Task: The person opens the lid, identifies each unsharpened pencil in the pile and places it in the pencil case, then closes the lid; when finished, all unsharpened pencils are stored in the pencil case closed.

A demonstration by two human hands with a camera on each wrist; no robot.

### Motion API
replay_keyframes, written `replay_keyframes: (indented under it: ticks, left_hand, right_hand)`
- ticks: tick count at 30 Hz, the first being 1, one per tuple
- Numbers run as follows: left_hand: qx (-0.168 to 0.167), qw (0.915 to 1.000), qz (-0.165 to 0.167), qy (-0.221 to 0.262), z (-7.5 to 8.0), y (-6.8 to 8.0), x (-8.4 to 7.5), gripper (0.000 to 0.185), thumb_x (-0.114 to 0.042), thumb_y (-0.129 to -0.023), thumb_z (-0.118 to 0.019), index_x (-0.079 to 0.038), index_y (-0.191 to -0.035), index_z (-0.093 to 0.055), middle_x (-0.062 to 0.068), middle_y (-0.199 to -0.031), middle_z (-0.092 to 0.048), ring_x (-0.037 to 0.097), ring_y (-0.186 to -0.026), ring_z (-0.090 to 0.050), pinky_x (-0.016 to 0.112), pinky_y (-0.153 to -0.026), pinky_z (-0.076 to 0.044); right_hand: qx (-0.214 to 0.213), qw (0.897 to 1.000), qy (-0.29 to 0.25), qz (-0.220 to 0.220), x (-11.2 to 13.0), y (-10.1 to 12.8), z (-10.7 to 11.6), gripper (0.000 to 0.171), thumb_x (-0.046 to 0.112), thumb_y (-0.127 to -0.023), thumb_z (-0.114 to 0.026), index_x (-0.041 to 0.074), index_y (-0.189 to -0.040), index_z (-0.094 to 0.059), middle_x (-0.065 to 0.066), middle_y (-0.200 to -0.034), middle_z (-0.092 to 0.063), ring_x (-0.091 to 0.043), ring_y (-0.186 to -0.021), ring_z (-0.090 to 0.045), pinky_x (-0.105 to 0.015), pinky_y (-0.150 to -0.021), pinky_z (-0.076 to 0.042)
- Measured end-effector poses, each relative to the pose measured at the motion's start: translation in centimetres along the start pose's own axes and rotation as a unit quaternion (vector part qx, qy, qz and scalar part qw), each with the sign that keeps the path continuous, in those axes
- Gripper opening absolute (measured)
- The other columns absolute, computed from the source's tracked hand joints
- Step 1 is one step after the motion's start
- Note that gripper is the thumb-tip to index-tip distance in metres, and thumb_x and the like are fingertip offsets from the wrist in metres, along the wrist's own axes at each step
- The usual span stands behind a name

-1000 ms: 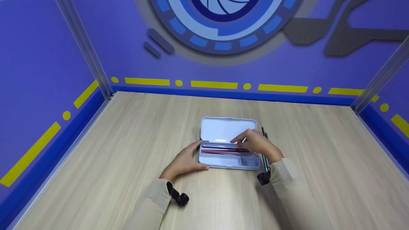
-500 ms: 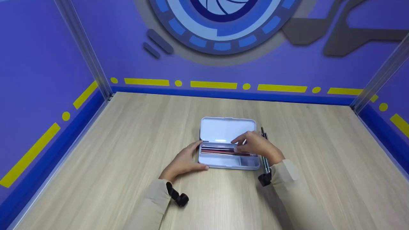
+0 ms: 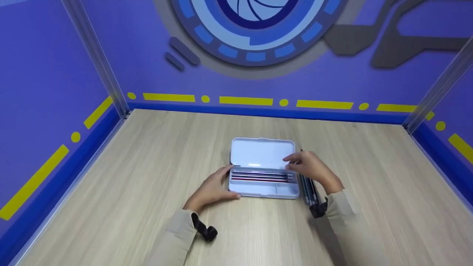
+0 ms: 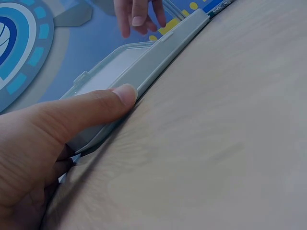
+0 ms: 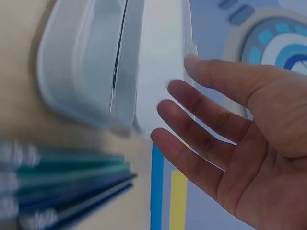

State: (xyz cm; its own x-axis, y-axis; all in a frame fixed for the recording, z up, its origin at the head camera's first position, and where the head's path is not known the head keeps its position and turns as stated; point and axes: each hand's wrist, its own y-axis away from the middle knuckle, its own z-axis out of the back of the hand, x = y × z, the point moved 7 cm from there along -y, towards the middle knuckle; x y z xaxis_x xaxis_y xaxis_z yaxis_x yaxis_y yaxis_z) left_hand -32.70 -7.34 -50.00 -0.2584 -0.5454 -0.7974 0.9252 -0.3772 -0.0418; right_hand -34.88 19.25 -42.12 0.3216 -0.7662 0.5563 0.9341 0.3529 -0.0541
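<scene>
An open white pencil case (image 3: 253, 189) lies on the table, its lid (image 3: 260, 150) tipped back. Several pencils (image 3: 255, 177) lie side by side in its long rear compartment. My left hand (image 3: 211, 189) grips the left end of the case, and in the left wrist view the thumb (image 4: 110, 101) lies along its front wall. Above the case's right end hovers my right hand (image 3: 312, 168), holding nothing, its fingers apart in the right wrist view. More pencils (image 3: 309, 188), dark and green, lie just right of the case, partly hidden under the right wrist.
The wooden table (image 3: 166, 147) runs back to a blue-purple wall (image 3: 140, 59) with yellow markings. Side panels stand at the left and right. A black wrist strap (image 3: 205, 227) sits on the left sleeve and another strap (image 3: 318, 210) on the right.
My right hand has drawn away to the right from the pencils inside the case, and its fingers have let go. The left hand stays at the case's left end.
</scene>
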Motion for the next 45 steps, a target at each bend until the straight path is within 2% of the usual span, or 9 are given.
replay_keyframes:
  ticks: [4,9,13,19,27,30,38,45]
  left_hand:
    - [-0.003,1.0,-0.002,0.002,0.1,0.0,0.0,0.103,-0.041,-0.063,-0.088,-0.017,-0.149,-0.036,0.014,-0.153,-0.035,0.033,-0.143,-0.03,0.049,-0.117,-0.026]
    - [-0.001,1.0,0.0,0.007,-0.1,0.1,0.2,0.102,-0.04,-0.063,-0.088,-0.017,-0.148,-0.036,0.014,-0.153,-0.035,0.033,-0.143,-0.029,0.05,-0.117,-0.026]
    - [-0.001,0.9999,-0.001,0.012,-0.1,0.0,0.1,0.102,-0.04,-0.064,-0.088,-0.016,-0.149,-0.036,0.015,-0.153,-0.034,0.033,-0.143,-0.029,0.05,-0.118,-0.025]
    - [-0.004,1.0,0.001,0.008,0.1,-0.1,0.1,0.102,-0.04,-0.064,-0.087,-0.016,-0.149,-0.036,0.015,-0.154,-0.034,0.034,-0.143,-0.029,0.051,-0.117,-0.026]
    - [-0.003,1.0,-0.005,0.001,0.1,-0.1,0.0,0.103,-0.042,-0.064,-0.087,-0.015,-0.149,-0.035,0.015,-0.153,-0.036,0.034,-0.142,-0.031,0.05,-0.117,-0.026]
    - [-0.003,1.0,-0.005,0.002,0.1,-0.1,0.0,0.103,-0.042,-0.064,-0.087,-0.015,-0.149,-0.035,0.015,-0.153,-0.036,0.034,-0.142,-0.031,0.05,-0.117,-0.026]
    - [-0.003,1.0,0.001,0.004,0.1,-0.1,0.0,0.103,-0.042,-0.064,-0.087,-0.016,-0.149,-0.035,0.015,-0.153,-0.035,0.035,-0.142,-0.03,0.051,-0.117,-0.026]
    - [0.002,1.0,-0.003,-0.001,0.0,0.0,0.1,0.103,-0.043,-0.065,-0.087,-0.016,-0.149,-0.035,0.016,-0.153,-0.035,0.035,-0.142,-0.03,0.051,-0.117,-0.026]
  right_hand:
    - [-0.034,0.999,-0.013,-0.015,-2.0,0.7,1.2,0.026,0.004,-0.088,-0.064,-0.004,-0.113,-0.069,-0.02,-0.104,-0.07,-0.028,-0.092,-0.066,-0.044,-0.081,-0.057]
    - [-0.054,0.996,-0.03,-0.059,-4.7,1.9,2.2,0.032,0.006,-0.088,-0.064,-0.005,-0.118,-0.066,-0.023,-0.106,-0.069,-0.032,-0.095,-0.065,-0.043,-0.078,-0.057]
    - [-0.051,0.994,-0.042,-0.089,-6.4,2.7,2.6,0.036,0.007,-0.088,-0.065,-0.008,-0.121,-0.062,-0.024,-0.105,-0.068,-0.033,-0.094,-0.064,-0.04,-0.076,-0.056]
    - [-0.022,0.989,-0.058,-0.131,-8.2,3.3,2.1,0.044,0.014,-0.089,-0.066,-0.009,-0.125,-0.058,-0.026,-0.106,-0.066,-0.023,-0.086,-0.064,-0.034,-0.072,-0.055]
    - [0.041,0.978,-0.087,-0.187,-9.1,3.9,1.2,0.049,0.017,-0.087,-0.069,-0.008,-0.127,-0.056,-0.016,-0.095,-0.067,-0.016,-0.072,-0.061,-0.029,-0.064,-0.054]
    - [0.058,0.975,-0.089,-0.194,-9.1,4.1,0.8,0.051,0.018,-0.085,-0.071,-0.008,-0.127,-0.057,-0.011,-0.092,-0.066,-0.015,-0.07,-0.059,-0.028,-0.062,-0.053]
    - [0.059,0.974,-0.09,-0.201,-9.1,4.2,0.7,0.053,0.016,-0.082,-0.074,-0.005,-0.127,-0.058,-0.007,-0.088,-0.062,-0.015,-0.068,-0.056,-0.027,-0.059,-0.05]
    - [0.054,0.974,-0.099,-0.199,-9.0,4.4,0.7,0.053,0.011,-0.081,-0.074,-0.008,-0.127,-0.056,-0.007,-0.085,-0.062,-0.013,-0.064,-0.055,-0.026,-0.056,-0.05]
